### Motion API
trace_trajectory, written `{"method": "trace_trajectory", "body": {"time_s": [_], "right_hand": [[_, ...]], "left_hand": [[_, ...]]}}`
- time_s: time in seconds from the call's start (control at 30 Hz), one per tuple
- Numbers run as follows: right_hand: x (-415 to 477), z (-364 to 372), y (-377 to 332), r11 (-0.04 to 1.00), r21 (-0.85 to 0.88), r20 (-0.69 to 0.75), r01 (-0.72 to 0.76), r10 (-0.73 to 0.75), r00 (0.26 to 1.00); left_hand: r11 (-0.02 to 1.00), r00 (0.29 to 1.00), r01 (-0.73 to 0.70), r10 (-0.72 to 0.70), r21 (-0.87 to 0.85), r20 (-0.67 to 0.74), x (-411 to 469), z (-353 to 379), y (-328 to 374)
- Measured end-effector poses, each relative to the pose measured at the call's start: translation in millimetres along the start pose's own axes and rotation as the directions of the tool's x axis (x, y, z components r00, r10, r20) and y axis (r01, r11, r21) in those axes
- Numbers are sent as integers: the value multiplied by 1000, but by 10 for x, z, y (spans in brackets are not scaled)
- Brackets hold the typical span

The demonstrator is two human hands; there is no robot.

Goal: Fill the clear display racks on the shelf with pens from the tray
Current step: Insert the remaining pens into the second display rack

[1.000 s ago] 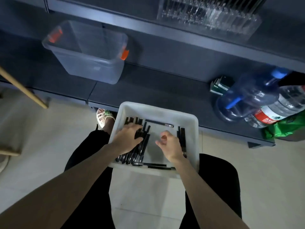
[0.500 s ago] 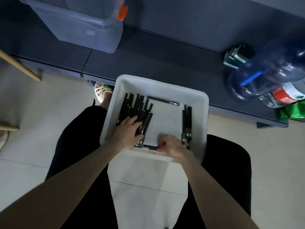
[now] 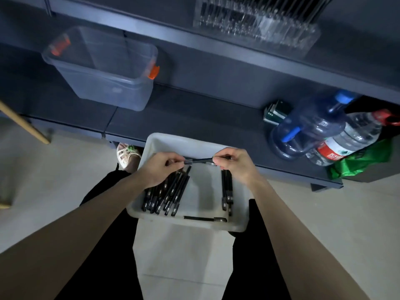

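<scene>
I held one black pen [image 3: 199, 160] level between both grips, above the far end of the white tray [image 3: 194, 140] resting on my lap. My left grip [image 3: 161, 167] pinched its left end, where a short greyish section showed, and my right grip [image 3: 234, 164] pinched the other end with fingers curled round it. The barrel was slim and dark. Below my left grip lay a bundle of black pens [image 3: 168, 195] with pale bands, packed side by side and slightly fanned. Below my right grip lay a few more pens [image 3: 226, 191], and a single pen [image 3: 203, 218] lay crosswise along the rim nearest me. The clear display rack [image 3: 255, 24] stood on the upper shelf [image 3: 216, 46], well beyond both grips.
</scene>
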State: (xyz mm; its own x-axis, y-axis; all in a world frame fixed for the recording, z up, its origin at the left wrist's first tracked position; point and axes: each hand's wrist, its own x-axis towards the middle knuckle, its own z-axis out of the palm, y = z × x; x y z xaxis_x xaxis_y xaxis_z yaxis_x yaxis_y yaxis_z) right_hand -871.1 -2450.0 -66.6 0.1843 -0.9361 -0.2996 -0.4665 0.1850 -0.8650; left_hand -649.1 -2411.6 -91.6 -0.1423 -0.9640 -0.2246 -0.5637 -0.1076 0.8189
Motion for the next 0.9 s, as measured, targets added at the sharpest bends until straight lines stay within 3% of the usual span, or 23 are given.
{"method": "trace_trajectory", "body": {"time_s": [0.13, 0.27, 0.43, 0.6, 0.73, 0.9], "right_hand": [[-40, -150, -326, 997, -4, -5, 77, -77, 997], [-73, -233, -485, 992, -24, -24, 126, -126, 992], [-107, -185, -736, 970, -159, -65, 184, -196, 978], [-8, -175, -1195, 907, -279, -135, 315, -362, 922], [163, -333, -1563, 842, -433, -192, 322, -435, 880], [499, -627, -2108, 838, -398, -324, 373, -509, 798]], "left_hand": [[996, 998, -68, 68, -51, -4, 21, -258, 253], [995, 991, -100, 97, -27, -94, 19, -473, 427], [979, 974, -198, 192, -42, -118, 123, -859, 889], [940, 935, -331, 339, 84, -106, 375, -1179, 1338], [933, 918, -358, 356, 20, -172, 611, -1396, 1623], [927, 877, -338, 373, 163, -303, 979, -1621, 1766]]}}
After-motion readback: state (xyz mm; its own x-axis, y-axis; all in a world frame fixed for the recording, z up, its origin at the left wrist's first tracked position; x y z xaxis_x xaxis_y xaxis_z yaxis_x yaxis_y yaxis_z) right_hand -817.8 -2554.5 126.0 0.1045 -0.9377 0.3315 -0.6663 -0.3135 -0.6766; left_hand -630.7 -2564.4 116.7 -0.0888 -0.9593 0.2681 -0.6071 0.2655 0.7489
